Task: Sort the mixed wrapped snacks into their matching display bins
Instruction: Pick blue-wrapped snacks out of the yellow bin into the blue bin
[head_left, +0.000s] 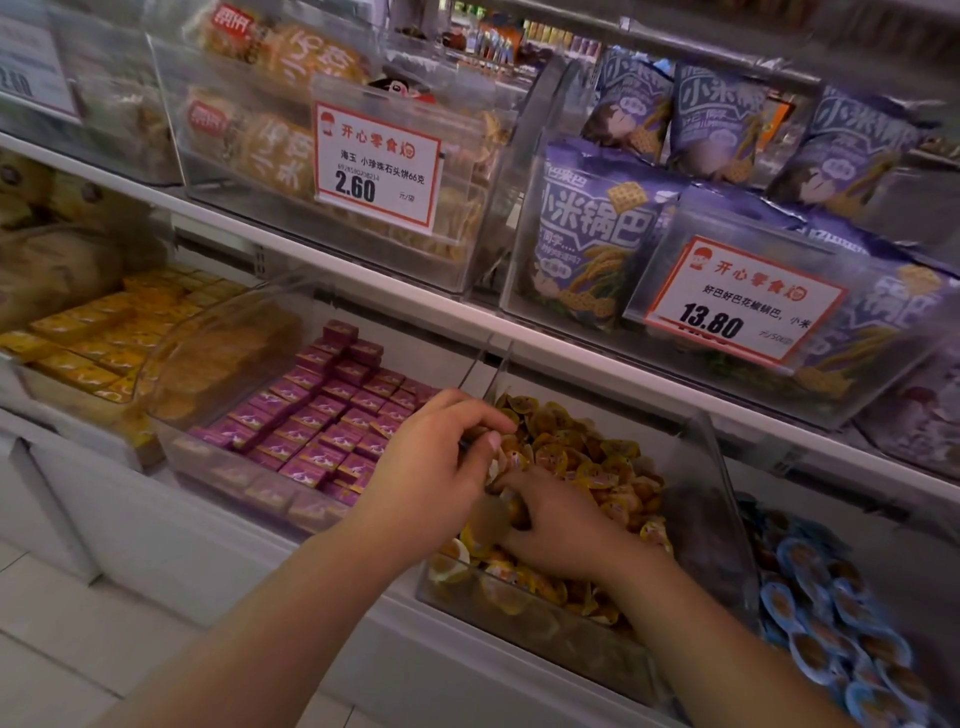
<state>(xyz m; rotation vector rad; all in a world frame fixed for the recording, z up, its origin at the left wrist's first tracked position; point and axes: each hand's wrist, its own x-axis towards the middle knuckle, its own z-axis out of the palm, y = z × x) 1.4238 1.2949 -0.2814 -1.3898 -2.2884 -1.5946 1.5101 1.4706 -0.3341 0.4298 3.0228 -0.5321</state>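
Note:
Both hands are inside a clear display bin (722, 525) heaped with small orange-yellow wrapped snacks (582, 452). My left hand (441, 462) hovers over the bin's left side, fingers curled, thumb and fingertips pinching something small that I cannot make out. My right hand (561, 535) lies lower in the pile with its fingers dug among the wrappers; what it holds is hidden. To the left is a bin of purple boxed snacks (322, 415). To the right is a bin of blue-wrapped round snacks (826, 623).
Far left, a bin of yellow boxed snacks (104, 338). The upper shelf carries clear bins of biscuit packs (275, 130) and purple crisp bags (597, 234), each with a red-framed price tag (376, 166). The white shelf edge (363, 291) juts above the lower bins.

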